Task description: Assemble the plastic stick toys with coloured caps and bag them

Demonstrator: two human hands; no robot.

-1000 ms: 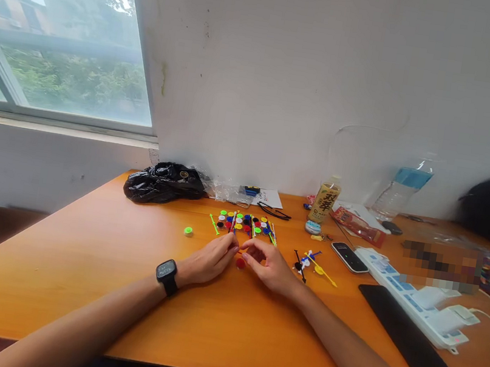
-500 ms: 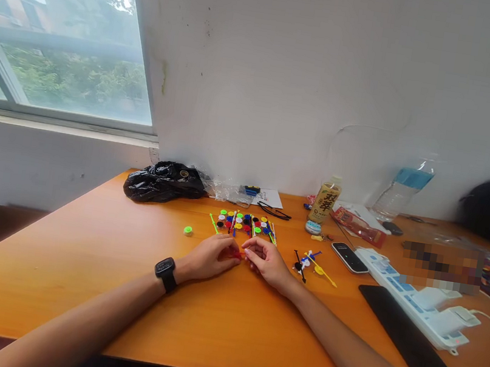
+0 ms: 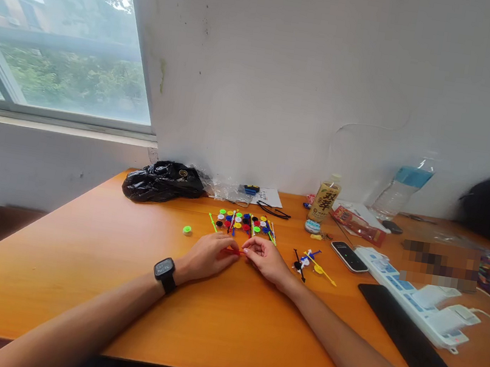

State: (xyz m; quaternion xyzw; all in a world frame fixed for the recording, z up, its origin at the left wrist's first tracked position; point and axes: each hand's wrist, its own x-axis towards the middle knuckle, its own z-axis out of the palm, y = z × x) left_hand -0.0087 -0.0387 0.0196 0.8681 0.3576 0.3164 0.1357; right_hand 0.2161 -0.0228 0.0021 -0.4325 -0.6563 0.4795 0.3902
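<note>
Above the front-middle of the desk my left hand [image 3: 211, 256] and my right hand [image 3: 266, 261] meet, fingers closed in pinches. Between them is a thin red plastic stick [image 3: 235, 251], mostly covered by the fingers; its ends are hidden. Just beyond the hands lie several small coloured discs [image 3: 237, 224] in rows, with thin sticks across them. A green arrow-shaped stick [image 3: 213, 222] slants at their left side. To the left sits a lone green-topped disc piece [image 3: 187, 230]. Right of my right hand, black, blue and yellow arrow-shaped sticks lie with discs, including a yellow stick [image 3: 326, 274].
Behind are a black plastic bag [image 3: 164, 184], eyeglasses [image 3: 274, 210] and a drink bottle [image 3: 325, 201]. Along the right lie a phone [image 3: 349, 257], a white power strip [image 3: 411, 303] with plugs and a black flat strip [image 3: 406, 336]. A clear bottle [image 3: 403, 189] stands farther back.
Both hands stay close together around the red stick, with only slight finger movement. A little more of the stick shows between them. The things on the desk lie as before.
</note>
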